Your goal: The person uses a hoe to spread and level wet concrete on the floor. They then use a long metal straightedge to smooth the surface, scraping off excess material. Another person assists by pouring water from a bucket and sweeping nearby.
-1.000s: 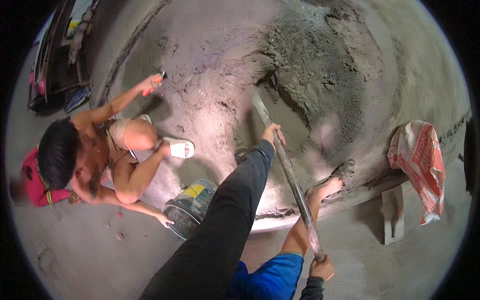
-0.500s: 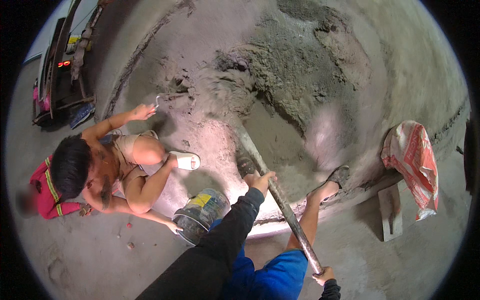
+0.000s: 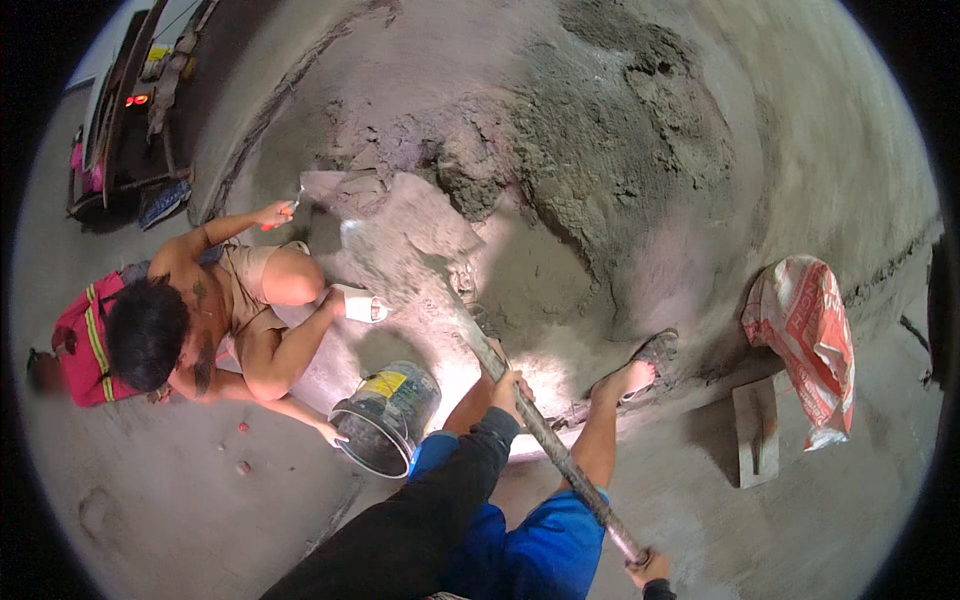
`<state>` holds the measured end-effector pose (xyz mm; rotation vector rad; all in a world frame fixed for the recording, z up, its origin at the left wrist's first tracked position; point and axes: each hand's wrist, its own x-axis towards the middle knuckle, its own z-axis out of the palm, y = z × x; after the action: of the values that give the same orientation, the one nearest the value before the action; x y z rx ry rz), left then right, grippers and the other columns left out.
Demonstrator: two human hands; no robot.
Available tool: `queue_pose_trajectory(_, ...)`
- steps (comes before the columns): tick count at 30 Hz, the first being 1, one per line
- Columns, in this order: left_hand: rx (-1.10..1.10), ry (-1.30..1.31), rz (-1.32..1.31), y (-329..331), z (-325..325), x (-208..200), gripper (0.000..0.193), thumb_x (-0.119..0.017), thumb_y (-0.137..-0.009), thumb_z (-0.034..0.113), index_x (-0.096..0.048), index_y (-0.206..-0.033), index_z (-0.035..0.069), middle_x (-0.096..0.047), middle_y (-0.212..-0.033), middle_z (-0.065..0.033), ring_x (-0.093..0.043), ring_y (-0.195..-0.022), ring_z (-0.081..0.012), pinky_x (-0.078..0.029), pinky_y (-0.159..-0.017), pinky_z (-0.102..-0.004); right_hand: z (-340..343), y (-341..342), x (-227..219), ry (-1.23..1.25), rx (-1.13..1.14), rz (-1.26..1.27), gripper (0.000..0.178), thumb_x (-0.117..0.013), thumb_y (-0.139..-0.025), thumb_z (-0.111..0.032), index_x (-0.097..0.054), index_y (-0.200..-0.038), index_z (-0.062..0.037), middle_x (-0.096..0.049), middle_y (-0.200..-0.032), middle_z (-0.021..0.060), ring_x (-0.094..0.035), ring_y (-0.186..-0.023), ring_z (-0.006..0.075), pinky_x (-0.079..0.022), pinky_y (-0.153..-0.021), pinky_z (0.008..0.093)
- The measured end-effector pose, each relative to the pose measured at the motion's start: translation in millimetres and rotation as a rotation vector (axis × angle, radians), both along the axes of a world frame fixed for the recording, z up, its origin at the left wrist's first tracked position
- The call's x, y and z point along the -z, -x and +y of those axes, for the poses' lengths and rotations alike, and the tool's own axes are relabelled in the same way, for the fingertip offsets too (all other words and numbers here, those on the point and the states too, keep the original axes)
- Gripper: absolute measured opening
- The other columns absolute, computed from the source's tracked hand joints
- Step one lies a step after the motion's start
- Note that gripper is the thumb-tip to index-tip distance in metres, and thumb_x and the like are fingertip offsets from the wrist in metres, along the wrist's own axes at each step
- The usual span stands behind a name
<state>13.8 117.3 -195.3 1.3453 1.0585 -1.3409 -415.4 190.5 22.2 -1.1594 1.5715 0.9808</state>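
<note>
A long-handled shovel (image 3: 560,455) runs slantwise between my hands, its blade (image 3: 430,215) low over the floor left of the wet mortar heap (image 3: 620,150). Midway along the handle, my left hand (image 3: 510,390) is closed round it. My right hand (image 3: 650,568) grips its lower end near the bottom of the picture. Some grey material shows around the blade, but blur hides how much lies on it. A black bucket (image 3: 418,400) with a yellow label tilts on its side left of my left arm, its mouth toward me.
At left a crouching co-worker (image 3: 195,330) touches the bucket rim with one hand and holds a small trowel (image 3: 300,195) in the other. To the right, a red and white sack (image 3: 810,340) rests beside a flat plastering float (image 3: 757,430). A wooden frame (image 3: 120,130) stands far left.
The shovel blade has moved from the mortar heap leftward and nearer to me. My hands have shifted slightly with the handle. The co-worker's bucket has tipped, and its mouth now shows more.
</note>
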Motion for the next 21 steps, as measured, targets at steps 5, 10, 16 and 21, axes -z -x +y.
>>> queue_pose_trajectory(5, 0.096, 0.044, 0.161, 103.9, 75.6, 44.3, 0.019, -0.052, -0.077, 0.023, -0.045, -0.064, 0.011, -0.043, -0.052, -0.0035, -0.045, -0.047, -0.0181, -0.042, -0.049, -0.0321, 58.0, 85.3, -57.6, -0.306, -0.194, 0.073, 0.051, -0.069, -0.064, -0.043, -0.062, -0.091, -0.0006, -0.062, -0.078, 0.0212, -0.060, -0.071, 0.0334, -0.047, -0.061, 0.0443)
queue_pose_trajectory(10, 0.167, 0.004, 0.399, 160.0, 69.0, 41.9, 0.019, -0.053, -0.076, 0.024, -0.047, -0.065, 0.011, -0.045, -0.051, -0.0043, -0.048, -0.047, -0.0185, -0.043, -0.047, -0.0316, 117.7, 92.0, -136.1, -0.246, 0.065, 0.397, 0.048, -0.069, -0.060, -0.035, -0.061, -0.088, 0.0030, -0.061, -0.079, 0.0228, -0.059, -0.073, 0.0373, -0.048, -0.065, 0.0447)
queue_pose_trajectory(16, 0.185, 0.300, 0.079, 73.2, 39.6, 143.1, 0.024, -0.050, -0.078, 0.028, -0.047, -0.063, 0.010, -0.046, -0.048, -0.0071, -0.049, -0.042, -0.0210, -0.043, -0.039, -0.0321, 81.3, -21.8, -24.2, -0.047, -0.015, 0.377, 0.038, -0.068, -0.059, -0.029, -0.063, -0.085, -0.0017, -0.062, -0.075, 0.0196, -0.061, -0.071, 0.0355, -0.049, -0.064, 0.0427)
queue_pose_trajectory(21, 0.256, 0.316, -0.003, -93.6, -66.9, 164.7, 0.024, -0.053, -0.075, 0.022, -0.041, -0.056, 0.013, -0.040, -0.048, -0.0026, -0.045, -0.046, -0.0182, -0.042, -0.048, -0.0334, -7.3, -159.0, 90.9, 0.244, -0.163, 0.223, 0.022, -0.068, -0.058, -0.024, -0.063, -0.066, -0.0046, -0.060, -0.064, 0.0182, -0.061, -0.064, 0.0354, -0.049, -0.058, 0.0426)
